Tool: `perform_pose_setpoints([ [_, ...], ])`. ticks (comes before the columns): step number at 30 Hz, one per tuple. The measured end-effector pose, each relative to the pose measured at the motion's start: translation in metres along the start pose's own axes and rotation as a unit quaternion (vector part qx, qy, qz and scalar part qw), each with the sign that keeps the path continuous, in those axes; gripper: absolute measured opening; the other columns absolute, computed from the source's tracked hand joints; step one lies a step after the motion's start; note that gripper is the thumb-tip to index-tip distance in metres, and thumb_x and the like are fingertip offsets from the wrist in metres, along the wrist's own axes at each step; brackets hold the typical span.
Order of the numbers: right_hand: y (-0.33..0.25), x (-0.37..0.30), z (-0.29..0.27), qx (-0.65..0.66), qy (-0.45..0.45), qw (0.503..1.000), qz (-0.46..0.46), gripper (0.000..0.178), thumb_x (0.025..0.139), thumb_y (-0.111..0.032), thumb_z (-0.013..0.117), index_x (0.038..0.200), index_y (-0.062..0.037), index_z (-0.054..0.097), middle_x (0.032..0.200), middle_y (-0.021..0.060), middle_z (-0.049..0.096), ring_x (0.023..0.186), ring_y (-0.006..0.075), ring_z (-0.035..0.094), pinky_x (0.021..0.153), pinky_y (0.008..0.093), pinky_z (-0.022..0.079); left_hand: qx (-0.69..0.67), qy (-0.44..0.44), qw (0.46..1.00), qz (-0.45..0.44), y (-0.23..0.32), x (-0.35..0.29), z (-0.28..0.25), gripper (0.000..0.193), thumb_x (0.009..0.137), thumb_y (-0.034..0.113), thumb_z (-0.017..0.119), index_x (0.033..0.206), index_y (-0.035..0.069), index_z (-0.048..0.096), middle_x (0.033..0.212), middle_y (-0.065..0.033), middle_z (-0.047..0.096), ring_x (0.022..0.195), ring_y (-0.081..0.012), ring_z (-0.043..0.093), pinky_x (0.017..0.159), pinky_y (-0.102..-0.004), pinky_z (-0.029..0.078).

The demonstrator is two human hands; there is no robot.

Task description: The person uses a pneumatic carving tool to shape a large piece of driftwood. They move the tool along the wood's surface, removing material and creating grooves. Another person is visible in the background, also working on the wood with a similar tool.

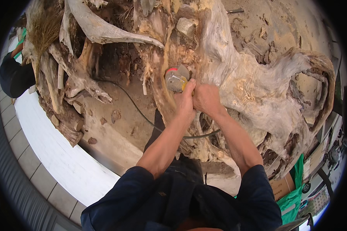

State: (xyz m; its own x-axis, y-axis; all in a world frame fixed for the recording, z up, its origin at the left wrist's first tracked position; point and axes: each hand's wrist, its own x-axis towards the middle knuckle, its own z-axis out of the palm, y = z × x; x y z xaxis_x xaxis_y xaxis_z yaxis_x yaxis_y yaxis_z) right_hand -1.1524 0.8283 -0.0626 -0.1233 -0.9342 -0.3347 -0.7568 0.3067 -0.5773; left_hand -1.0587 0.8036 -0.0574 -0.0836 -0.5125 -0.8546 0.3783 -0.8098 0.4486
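Observation:
Both my hands are closed around an angle grinder (176,79), whose dusty grey head has a red edge and a bit of yellow near my fingers. My left hand (185,99) wraps it just behind the head. Pressed close beside it, my right hand (206,98) grips the body, most of which the fingers hide. The head lies against the brown, rough middle of a large gnarled tree root (254,82). Whether the disc is spinning I cannot tell. A dark cord (137,109) curves under my forearms and across the root.
Pale root branches (100,29) stick out at upper left. A stone-like lump (186,27) sits in a hollow beyond the grinder. Another person (17,75) in dark clothes is at the far left, near a white strip (61,142) along grey tiles. A cardboard box (283,186) stands at lower right.

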Motion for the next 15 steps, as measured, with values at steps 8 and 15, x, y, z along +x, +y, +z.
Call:
perform_pose_setpoints([
  [8,0.008,-0.014,-0.016,0.001,0.020,0.999,0.037,0.026,0.084,-0.023,0.066,0.089,0.0023,0.066,0.071,0.0220,0.070,0.065,0.0403,0.070,0.062,0.0495,0.053,-0.001,-0.039,0.999,0.012,-0.015,-0.005,0.010,0.033,0.091,0.021,0.077,0.110,-0.003,0.064,0.103,-0.0063,0.067,0.091,-0.0156,0.065,0.078,-0.0345,0.055],
  [15,0.004,-0.009,0.003,0.021,0.031,0.999,0.024,0.023,0.086,-0.021,0.065,0.092,0.0011,0.063,0.068,0.0229,0.066,0.062,0.0427,0.066,0.057,0.0517,0.050,-0.009,0.020,0.999,0.028,-0.009,-0.005,0.004,0.037,0.088,0.020,0.080,0.110,-0.006,0.065,0.103,-0.0080,0.068,0.090,-0.0174,0.066,0.076,-0.0353,0.056],
])
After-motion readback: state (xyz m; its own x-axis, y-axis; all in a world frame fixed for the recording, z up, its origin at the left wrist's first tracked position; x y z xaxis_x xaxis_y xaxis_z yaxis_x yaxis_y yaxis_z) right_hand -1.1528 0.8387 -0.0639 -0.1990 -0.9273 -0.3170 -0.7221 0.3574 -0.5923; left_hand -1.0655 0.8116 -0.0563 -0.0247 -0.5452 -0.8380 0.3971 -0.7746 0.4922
